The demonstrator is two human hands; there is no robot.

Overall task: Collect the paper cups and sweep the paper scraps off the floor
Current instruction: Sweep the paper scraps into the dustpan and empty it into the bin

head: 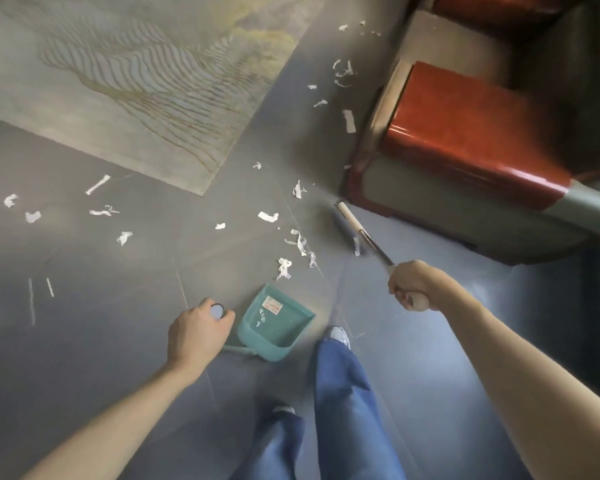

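A: Starting at the far left, what is lying on the floor [84, 341]?

B: Paper scraps [99, 184] are lying scattered across the grey tiles, just below the corner of the patterned rug [136, 81]. More scraps are trailing to the right, along the base of the red-armed sofa [465, 140].

A: And the left hand [198, 332]?

B: Its fingers are curling round the top of the dustpan handle [217, 311], so it is gripping that. The teal dustpan [274, 323] is sitting on the floor just right of that hand, mouth pointing up toward a white clump of scraps lying just beyond its lip. A few bits are already lying inside the pan.

A: The right hand [413, 285]?

B: It is clamping on the broom handle [371, 244], which is running up and left to the broom head [343, 220], resting near the sofa foot.

A: So which step is going on?

B: I judge the sweeping is under way, with most scraps not yet gathered. I am not seeing any paper cups here.

A: What is the next move calling for?

B: Probably drawing the broom toward the pan, pulling the nearest clump in while the left hand is holding the pan steady. Light scraps are likely to flutter, so short strokes seem wise.
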